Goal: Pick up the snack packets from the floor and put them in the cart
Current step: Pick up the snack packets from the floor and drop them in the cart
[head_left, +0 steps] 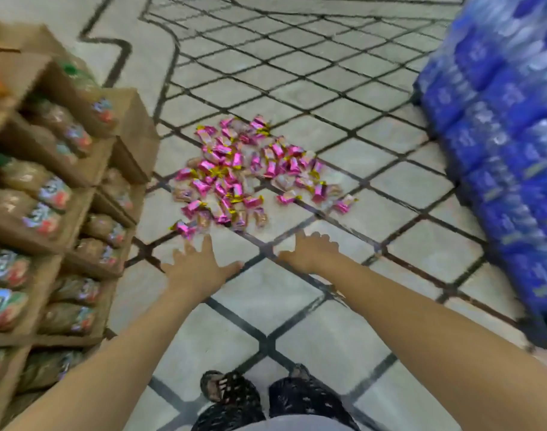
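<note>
The snack packets (244, 172) lay on the floor (297, 309) before you. Boxes (48, 181) stood left of them, bottle packs (499, 150) right.

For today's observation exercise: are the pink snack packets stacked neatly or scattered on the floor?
Scattered. The pink snack packets lie loose across several floor tiles, some overlapping, a few apart at the edges.

The left grip (197, 265) and the right grip (309, 247) have an open way forward: only bare floor (297, 321) lies between them and the near edge of the snack packets (244, 172). On the left side, stacked cardboard boxes (135, 135) stand just beside the pile and narrow the room there. On the right side, a tall stack of blue packs (499, 150) stands well apart from the pile, with bare floor between.
</note>
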A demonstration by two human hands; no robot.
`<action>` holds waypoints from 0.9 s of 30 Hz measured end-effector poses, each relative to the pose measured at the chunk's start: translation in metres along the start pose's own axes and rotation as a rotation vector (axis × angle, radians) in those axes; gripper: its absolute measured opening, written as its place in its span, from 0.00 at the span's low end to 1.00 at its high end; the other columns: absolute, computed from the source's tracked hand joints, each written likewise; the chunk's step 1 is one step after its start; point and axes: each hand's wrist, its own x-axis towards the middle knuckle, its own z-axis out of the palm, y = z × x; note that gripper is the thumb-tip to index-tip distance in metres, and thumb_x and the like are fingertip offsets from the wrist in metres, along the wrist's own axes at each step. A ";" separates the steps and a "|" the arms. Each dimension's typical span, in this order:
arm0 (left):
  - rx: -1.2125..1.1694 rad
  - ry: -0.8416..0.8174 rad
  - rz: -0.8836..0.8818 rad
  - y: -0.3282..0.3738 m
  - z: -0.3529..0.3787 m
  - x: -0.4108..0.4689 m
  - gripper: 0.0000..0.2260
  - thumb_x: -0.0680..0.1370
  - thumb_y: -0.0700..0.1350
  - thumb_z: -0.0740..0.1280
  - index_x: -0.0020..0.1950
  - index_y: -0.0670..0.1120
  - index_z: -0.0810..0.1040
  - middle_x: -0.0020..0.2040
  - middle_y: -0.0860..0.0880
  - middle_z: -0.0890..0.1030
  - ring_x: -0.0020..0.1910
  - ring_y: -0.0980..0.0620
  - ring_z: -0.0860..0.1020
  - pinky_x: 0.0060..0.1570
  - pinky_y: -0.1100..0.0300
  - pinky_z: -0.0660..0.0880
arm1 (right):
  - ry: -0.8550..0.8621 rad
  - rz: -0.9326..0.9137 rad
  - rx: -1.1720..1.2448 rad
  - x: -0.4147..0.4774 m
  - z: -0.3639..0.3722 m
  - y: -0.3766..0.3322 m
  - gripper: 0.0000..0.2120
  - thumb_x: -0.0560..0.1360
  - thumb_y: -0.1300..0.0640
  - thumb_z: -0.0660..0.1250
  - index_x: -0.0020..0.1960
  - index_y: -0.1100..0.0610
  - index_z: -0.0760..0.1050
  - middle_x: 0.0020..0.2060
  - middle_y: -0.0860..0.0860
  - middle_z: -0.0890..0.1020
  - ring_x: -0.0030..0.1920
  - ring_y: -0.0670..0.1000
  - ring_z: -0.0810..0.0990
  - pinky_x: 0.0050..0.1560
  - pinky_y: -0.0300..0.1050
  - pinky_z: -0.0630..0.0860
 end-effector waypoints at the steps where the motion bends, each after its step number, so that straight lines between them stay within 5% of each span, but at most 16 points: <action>1: 0.022 -0.012 0.028 0.018 0.006 0.000 0.48 0.69 0.78 0.55 0.80 0.53 0.46 0.78 0.41 0.56 0.76 0.35 0.55 0.70 0.35 0.58 | 0.011 0.036 0.022 -0.003 0.002 0.020 0.37 0.77 0.32 0.54 0.78 0.53 0.52 0.72 0.61 0.64 0.70 0.64 0.64 0.66 0.58 0.64; 13: 0.166 -0.008 0.302 0.143 0.052 0.006 0.44 0.72 0.75 0.53 0.80 0.53 0.48 0.79 0.42 0.53 0.77 0.36 0.52 0.72 0.33 0.52 | 0.130 0.281 0.211 -0.019 0.022 0.153 0.32 0.78 0.37 0.58 0.73 0.56 0.58 0.70 0.62 0.64 0.69 0.63 0.63 0.63 0.56 0.64; 27: 0.357 -0.025 0.458 0.135 0.011 0.148 0.44 0.72 0.76 0.52 0.80 0.53 0.46 0.80 0.41 0.52 0.78 0.36 0.50 0.72 0.33 0.51 | 0.057 0.358 0.248 0.082 -0.010 0.104 0.31 0.78 0.37 0.58 0.72 0.55 0.59 0.68 0.62 0.67 0.67 0.64 0.65 0.63 0.57 0.64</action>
